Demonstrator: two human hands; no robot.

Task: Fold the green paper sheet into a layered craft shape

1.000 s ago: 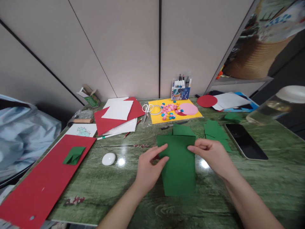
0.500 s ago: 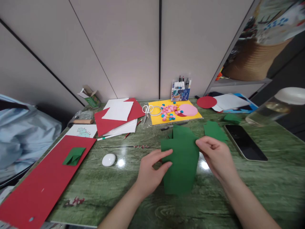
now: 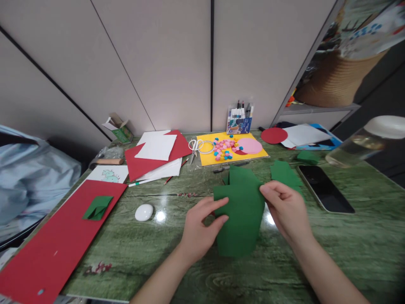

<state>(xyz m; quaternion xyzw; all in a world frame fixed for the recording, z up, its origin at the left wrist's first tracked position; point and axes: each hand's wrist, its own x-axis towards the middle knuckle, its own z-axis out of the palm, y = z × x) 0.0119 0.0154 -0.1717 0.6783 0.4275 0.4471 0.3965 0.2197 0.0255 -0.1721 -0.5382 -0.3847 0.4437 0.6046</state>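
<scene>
A sheet of green paper (image 3: pixel 241 223) with folded parts is held upright above the table, between my two hands. My left hand (image 3: pixel 202 228) grips its left edge, with thumb and index finger lying over the front and the other fingers behind. At the upper right edge my right hand (image 3: pixel 286 207) pinches the paper between thumb and fingers. Behind it, more green paper (image 3: pixel 242 174) sticks up, partly hidden by the front sheet. Green paper pieces (image 3: pixel 284 174) lie just beyond my right hand.
On the yellow sheet (image 3: pixel 207 158) lie small coloured balls (image 3: pixel 225 145) and pink circles (image 3: pixel 249 146). Scissors (image 3: pixel 194 153) rest at its left. A phone (image 3: pixel 325 190) and a bottle (image 3: pixel 354 147) are at right; a white oval object (image 3: pixel 144 212) and red card (image 3: pixel 63 236) at left.
Almost nothing differs. Both hands keep the same hold on the green paper, and the whole view has shifted very slightly.
</scene>
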